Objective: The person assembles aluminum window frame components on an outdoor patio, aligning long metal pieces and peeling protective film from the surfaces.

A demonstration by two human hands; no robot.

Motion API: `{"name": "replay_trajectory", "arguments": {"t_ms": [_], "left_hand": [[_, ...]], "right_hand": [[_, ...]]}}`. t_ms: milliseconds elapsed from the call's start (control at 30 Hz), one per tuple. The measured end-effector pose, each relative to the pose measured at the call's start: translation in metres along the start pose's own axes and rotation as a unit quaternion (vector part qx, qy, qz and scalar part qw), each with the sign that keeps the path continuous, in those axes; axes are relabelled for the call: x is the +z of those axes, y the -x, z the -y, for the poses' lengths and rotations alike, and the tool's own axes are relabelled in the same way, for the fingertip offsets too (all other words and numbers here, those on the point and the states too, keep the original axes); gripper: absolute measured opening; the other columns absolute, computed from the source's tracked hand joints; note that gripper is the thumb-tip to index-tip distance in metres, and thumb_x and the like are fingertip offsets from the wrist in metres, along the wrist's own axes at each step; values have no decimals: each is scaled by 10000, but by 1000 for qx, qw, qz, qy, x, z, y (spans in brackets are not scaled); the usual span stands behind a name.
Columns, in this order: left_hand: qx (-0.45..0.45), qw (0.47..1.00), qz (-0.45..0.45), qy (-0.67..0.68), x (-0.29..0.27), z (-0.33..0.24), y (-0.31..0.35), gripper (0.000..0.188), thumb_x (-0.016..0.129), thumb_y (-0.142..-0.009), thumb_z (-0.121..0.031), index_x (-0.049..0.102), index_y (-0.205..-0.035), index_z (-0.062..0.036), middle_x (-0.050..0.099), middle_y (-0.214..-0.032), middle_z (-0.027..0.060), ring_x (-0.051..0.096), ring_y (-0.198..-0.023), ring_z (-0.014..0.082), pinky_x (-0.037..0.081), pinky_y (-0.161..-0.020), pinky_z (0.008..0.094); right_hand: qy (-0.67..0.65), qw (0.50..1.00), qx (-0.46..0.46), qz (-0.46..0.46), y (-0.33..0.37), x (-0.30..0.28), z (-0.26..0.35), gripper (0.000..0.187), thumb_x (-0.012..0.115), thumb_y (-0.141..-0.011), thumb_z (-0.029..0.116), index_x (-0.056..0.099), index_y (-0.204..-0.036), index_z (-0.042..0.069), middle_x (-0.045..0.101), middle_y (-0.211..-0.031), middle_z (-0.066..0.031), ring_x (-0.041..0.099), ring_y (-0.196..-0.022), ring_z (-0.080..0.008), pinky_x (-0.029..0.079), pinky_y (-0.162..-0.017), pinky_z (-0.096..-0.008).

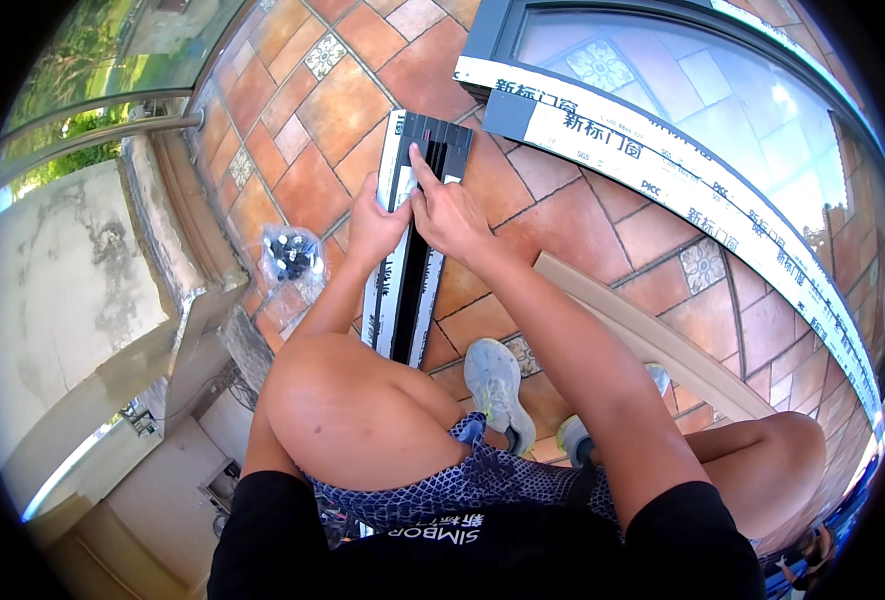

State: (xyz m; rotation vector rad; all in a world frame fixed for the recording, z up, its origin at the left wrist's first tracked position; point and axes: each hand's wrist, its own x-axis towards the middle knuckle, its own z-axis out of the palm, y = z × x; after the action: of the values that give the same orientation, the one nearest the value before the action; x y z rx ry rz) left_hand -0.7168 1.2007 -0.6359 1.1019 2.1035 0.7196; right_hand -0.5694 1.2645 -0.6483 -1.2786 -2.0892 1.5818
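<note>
Dark grooved profile [418,275] runs lengthwise under left hand [377,222] and right hand [453,215], far end just beyond the right's extended index; whether either pinches anything cannot be told.

The lower end of the bar [415,275] is hidden behind the knee [338,385] at centre, which also covers part of the left forearm [325,300]. Left of centre, the pieces in the bag [295,256] are too small to identify. The window [698,165] is cut off at upper right.
</note>
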Motion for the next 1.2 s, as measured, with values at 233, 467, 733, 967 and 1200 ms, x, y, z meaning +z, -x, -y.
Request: {"name": "replay_trajectory", "arguments": {"t_ms": [233, 467, 733, 967, 1200], "left_hand": [[1, 1000, 1, 4, -5, 2, 2, 308, 786, -883, -130, 614, -1115, -23, 742, -974, 138, 723, -876, 216, 564, -793, 344], [-9, 1000, 6, 8, -2, -1, 0, 342, 802, -861, -147, 631, -1129, -23, 758, -965, 150, 744, -885, 229, 569, -795, 354], [-25, 1000, -14, 11, -5, -21, 12, 386, 798, -847, -151, 623, -1168, -30, 761, -1023, 200, 753, -939, 337, 571, -822, 400], [1, 999, 28, 18, 20, -23, 23, 541, 719, -884, -125, 444, -1342, -39, 705, -1012, 288, 696, -966, 484, 550, -810, 535], [-5, 999, 17, -39, 35, -25, 29, 600, 732, -843, -122, 435, -1364, -92, 714, -1009, 273, 688, -907, 511, 543, -763, 582]], "right_hand": [[-30, 1000, -7, -1, 7, 4, 6, 669, 531, -994, 221, 347, -1618, 63, 672, -727, -291, 662, -672, -478, 530, -745, -580], [-13, 999, -34, 20, 19, -16, -1, 616, 551, -988, 207, 428, -1572, 52, 714, -812, -258, 686, -742, -459, 540, -756, -557], [151, 905, -195, -346, 21, -153, -15, 306, 749, -845, 84, 719, -1150, 89, 666, -876, -36, 651, -851, -228, 525, -735, -350], [414, 879, -104, -211, 16, -187, -54, 727, 721, -899, 575, 577, -1435, 104, 522, -1442, -176, 407, -1428, -384, 296, -1199, -540], [382, 905, -103, -158, 16, -187, -51, 880, 764, -809, 660, 517, -1448, 107, 477, -1477, -179, 390, -1446, -391, 242, -1222, -605]]}}
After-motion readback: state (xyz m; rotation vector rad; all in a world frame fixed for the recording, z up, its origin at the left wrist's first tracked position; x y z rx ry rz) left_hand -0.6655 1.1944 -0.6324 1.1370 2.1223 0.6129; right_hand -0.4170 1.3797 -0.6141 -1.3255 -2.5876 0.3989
